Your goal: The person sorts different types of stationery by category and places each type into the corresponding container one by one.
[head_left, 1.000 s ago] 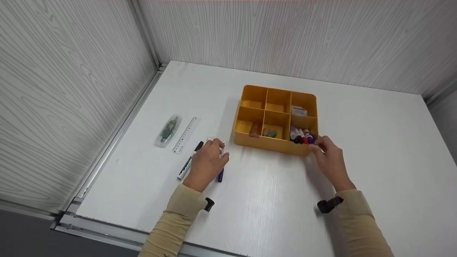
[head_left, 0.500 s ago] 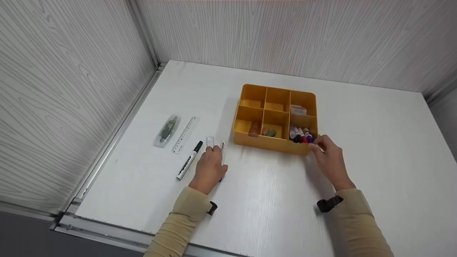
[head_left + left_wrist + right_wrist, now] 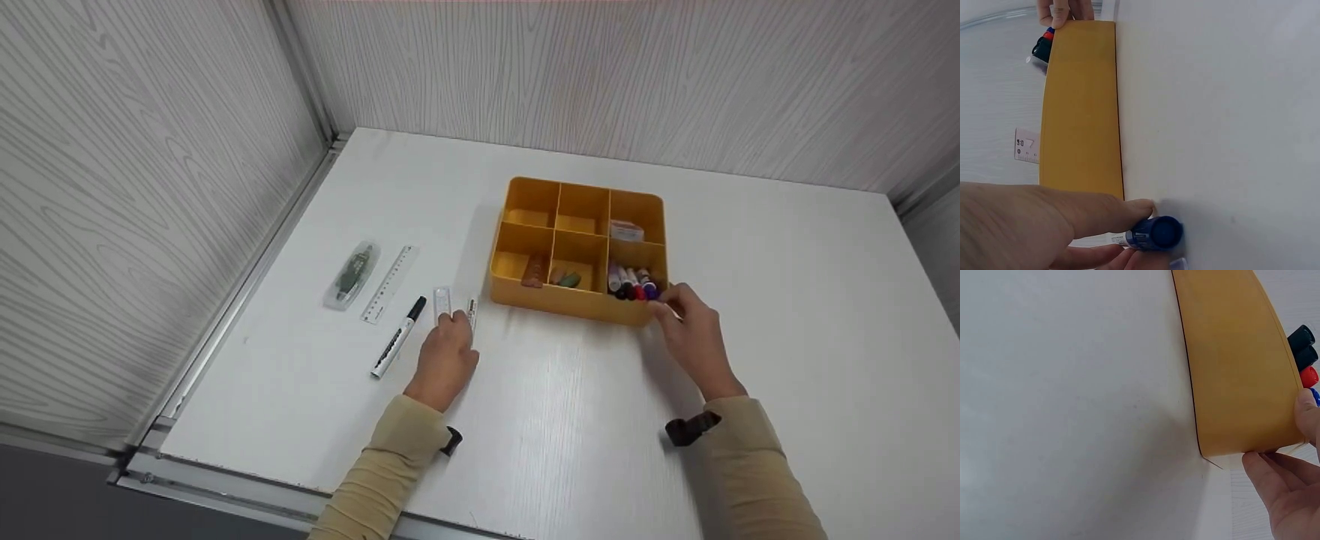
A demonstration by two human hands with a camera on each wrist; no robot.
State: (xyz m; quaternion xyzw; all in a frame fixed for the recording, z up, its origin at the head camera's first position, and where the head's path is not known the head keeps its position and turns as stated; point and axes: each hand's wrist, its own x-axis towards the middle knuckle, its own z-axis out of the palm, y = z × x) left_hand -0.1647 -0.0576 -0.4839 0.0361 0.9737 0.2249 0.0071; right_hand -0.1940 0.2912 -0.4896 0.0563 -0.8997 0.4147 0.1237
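Head view: the left hand (image 3: pixel 444 360) lies over a marker (image 3: pixel 472 309) on the table (image 3: pixel 570 420), with a ruler (image 3: pixel 389 285) and a pen (image 3: pixel 398 337) farther left, while the right hand (image 3: pixel 694 337) meets the near right corner of the divided tray (image 3: pixel 562 301). Left wrist view: thumb and fingers pinch the marker near its blue cap (image 3: pixel 1159 233). Right wrist view: the fingers grasp the tray's corner, thumb at the rim beside dark and red caps (image 3: pixel 1309 377).

Box (image 3: pixel 570 306) on table (image 3: pixel 600 405), markers (image 3: pixel 627 283) in its near-right compartment (image 3: pixel 637 255), ruler (image 3: pixel 388 285) left of box
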